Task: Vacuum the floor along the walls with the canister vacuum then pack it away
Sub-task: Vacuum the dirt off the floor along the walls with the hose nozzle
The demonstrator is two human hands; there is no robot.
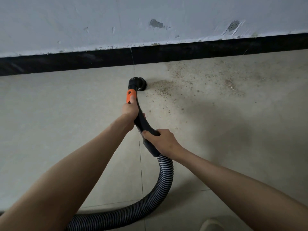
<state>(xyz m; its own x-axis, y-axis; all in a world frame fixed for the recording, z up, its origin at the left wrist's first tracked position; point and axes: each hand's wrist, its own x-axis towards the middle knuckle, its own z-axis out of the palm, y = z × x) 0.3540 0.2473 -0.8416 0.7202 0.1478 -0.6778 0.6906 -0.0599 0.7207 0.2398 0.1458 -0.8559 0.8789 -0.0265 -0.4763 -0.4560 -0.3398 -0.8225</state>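
Left hand [130,108] fingers curled round the black curved handle tube [141,119], thumb laid along the orange collar [130,96]; right hand [162,140] fingers wrapped tight round the tube's lower end, just above the ribbed hose [164,177]. Nozzle [139,84] sits on the tiled floor [50,114] near the black skirting [83,60], at the left edge of a brown grit patch [191,80]. Hose loops back toward bottom left of the view; canister isn't visible, wall [100,22] above skirting is chipped.
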